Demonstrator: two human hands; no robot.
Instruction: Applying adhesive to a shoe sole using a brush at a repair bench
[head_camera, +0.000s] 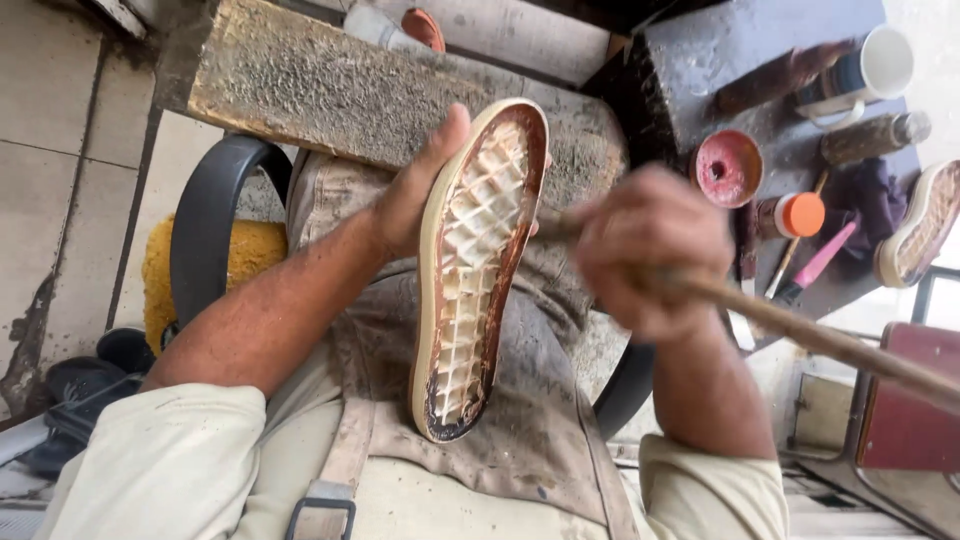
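Note:
My left hand holds a cream rubber shoe sole upright over my lap, thumb along its left edge, its gridded inner face toward me. Brown glue coats the sole's right rim and its lower end. My right hand is closed around a long wooden-handled brush, blurred by motion, with its tip at the sole's right edge near the top. The brush handle runs off to the lower right.
A rough stone block lies beyond my knees. A dark workbench at the upper right carries a red glue lid, an orange-capped bottle, a white mug, a pink tool and another sole. A black chair arm curves at left.

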